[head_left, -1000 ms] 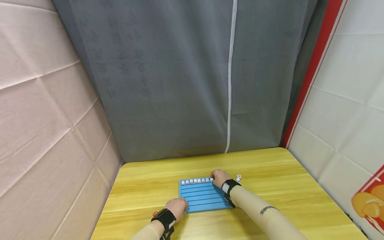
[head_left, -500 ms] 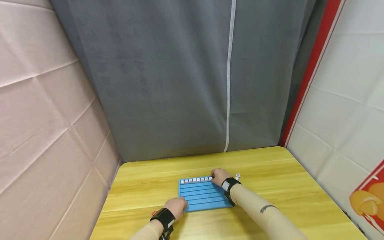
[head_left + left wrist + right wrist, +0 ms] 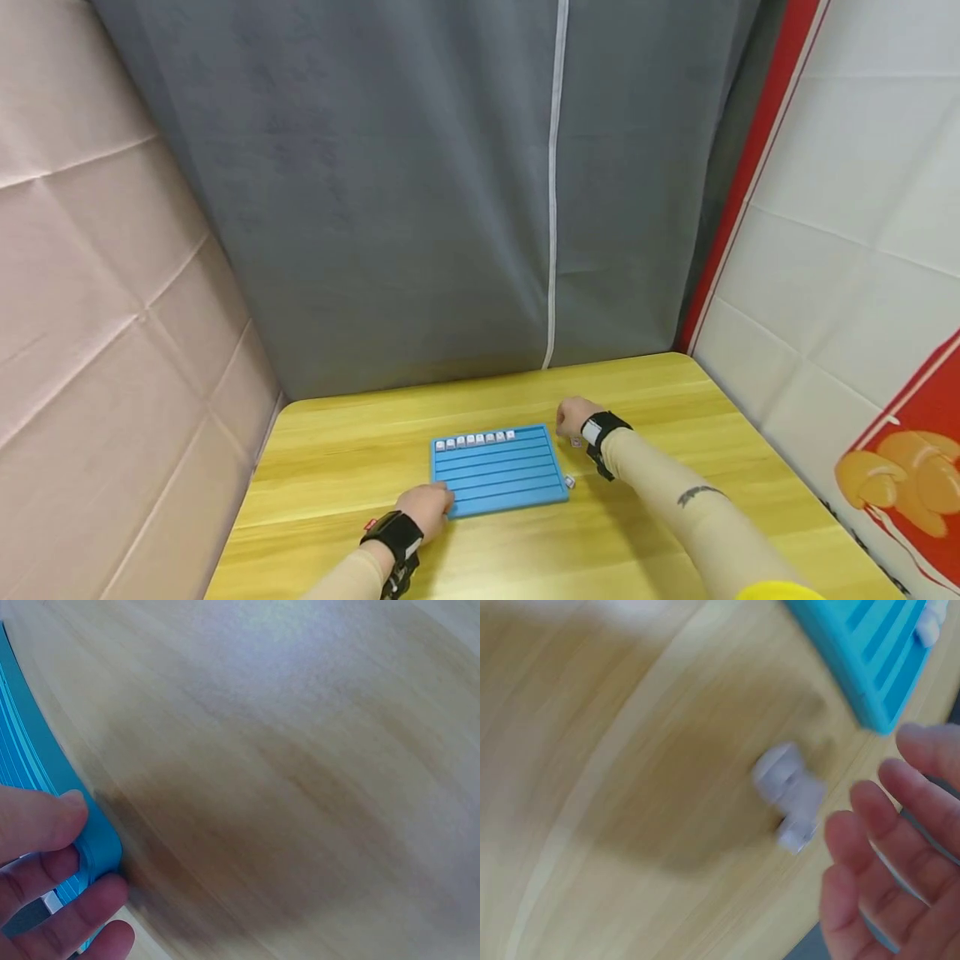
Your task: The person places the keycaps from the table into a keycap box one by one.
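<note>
A flat blue ridged board (image 3: 495,479) lies on the table, with a row of several small white keycap-like pieces (image 3: 480,439) along its far ridge. My left hand (image 3: 426,507) holds the board's near left corner; in the left wrist view the thumb (image 3: 64,817) is on top and the fingers curl about the edge. Off the board's far right corner is my right hand (image 3: 576,415), over the table. Its fingers (image 3: 855,836) are spread and loosely bent in the right wrist view, holding nothing, beside a blurred cluster of loose white pieces (image 3: 780,776).
One loose white piece (image 3: 569,482) lies against the board's right edge, and another (image 3: 576,442) is just below my right hand. A grey curtain (image 3: 412,208) hangs behind the yellow wood-grain table (image 3: 337,467). Pale fabric walls (image 3: 862,208) flank it.
My right hand has left the right end of the white row and moved right, off the board. The head view has shifted a little. My left hand stays at the corner.
</note>
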Demonstrator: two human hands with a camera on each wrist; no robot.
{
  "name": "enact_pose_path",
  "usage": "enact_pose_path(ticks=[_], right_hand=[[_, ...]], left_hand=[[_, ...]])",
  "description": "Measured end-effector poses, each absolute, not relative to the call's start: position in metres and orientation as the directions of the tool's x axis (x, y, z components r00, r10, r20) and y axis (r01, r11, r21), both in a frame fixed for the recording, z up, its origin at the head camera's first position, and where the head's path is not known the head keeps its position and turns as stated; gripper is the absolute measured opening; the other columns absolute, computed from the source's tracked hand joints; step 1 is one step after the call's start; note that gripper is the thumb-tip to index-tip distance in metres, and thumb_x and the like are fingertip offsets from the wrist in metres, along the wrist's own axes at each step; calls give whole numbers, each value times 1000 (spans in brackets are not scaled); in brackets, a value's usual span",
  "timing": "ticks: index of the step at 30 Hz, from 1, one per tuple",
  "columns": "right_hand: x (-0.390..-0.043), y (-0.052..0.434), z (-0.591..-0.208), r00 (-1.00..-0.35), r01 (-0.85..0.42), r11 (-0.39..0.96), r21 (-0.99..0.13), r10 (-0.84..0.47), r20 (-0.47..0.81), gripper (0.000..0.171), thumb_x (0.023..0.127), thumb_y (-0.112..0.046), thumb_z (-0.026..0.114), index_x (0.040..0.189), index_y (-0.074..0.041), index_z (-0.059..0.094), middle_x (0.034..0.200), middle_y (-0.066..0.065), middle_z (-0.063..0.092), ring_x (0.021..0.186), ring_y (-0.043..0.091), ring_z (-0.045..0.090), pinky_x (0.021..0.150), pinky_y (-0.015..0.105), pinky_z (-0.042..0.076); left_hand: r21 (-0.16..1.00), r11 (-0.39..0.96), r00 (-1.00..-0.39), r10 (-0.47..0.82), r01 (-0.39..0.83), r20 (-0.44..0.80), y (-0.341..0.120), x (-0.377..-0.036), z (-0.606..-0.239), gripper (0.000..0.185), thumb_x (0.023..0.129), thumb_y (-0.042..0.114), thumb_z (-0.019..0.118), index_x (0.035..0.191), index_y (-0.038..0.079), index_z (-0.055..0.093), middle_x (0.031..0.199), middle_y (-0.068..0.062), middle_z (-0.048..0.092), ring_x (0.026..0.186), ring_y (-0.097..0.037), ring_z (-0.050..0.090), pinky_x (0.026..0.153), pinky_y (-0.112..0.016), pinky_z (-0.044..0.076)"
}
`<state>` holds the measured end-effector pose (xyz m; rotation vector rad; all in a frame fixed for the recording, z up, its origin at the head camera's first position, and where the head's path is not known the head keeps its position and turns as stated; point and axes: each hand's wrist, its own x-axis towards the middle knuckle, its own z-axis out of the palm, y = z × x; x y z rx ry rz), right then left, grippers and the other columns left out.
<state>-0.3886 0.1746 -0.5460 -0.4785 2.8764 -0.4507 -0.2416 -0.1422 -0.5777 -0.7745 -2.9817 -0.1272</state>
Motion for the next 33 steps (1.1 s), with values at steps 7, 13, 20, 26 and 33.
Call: enact_pose_path(ticks=[7,13,20,26,33], right_hand=[[-389,186,-552,-962,-223,961,-164,-244,-125,33,74,-27,80,63,-12,52,57,-3,43,53,14,38,52,31,36],[-382,182,-557,-976,-112,988,-107,-130,-177,44,69,-46,83,81,-9,62,72,2,58,68,20,55,65,40,48],[-379,173,-566,-980,-111,993,-34,-115,-162,40,75,-47,78,81,-9,66,82,5,66,75,22,61,67,46,50],[-378,167,-570,-982,-117,993,5,-115,-150,37,75,-43,79,83,-9,66,81,6,66,72,22,62,64,45,51],[-381,164,-573,-981,-130,991,9,-127,-146,31,75,-37,80,84,-10,67,82,6,67,73,22,61,63,45,51]], left_hand=[[69,873,-876,478,482,71,-147,-244,-574,20,76,5,72,68,16,58,69,7,44,58,-11,45,52,-27,39],[66,880,-881,465,471,86,-147,-244,-578,20,76,7,73,68,17,58,69,7,45,58,-12,48,51,-28,40],[63,880,-881,466,471,78,-145,-246,-584,18,77,7,73,70,17,59,70,7,47,58,-11,49,52,-28,41],[76,873,-876,479,482,47,-143,-244,-586,17,79,6,72,72,17,61,71,8,46,59,-10,46,53,-27,41],[70,872,-874,481,485,70,-144,-243,-586,19,78,8,73,70,17,59,71,8,45,58,-10,45,53,-27,41]])
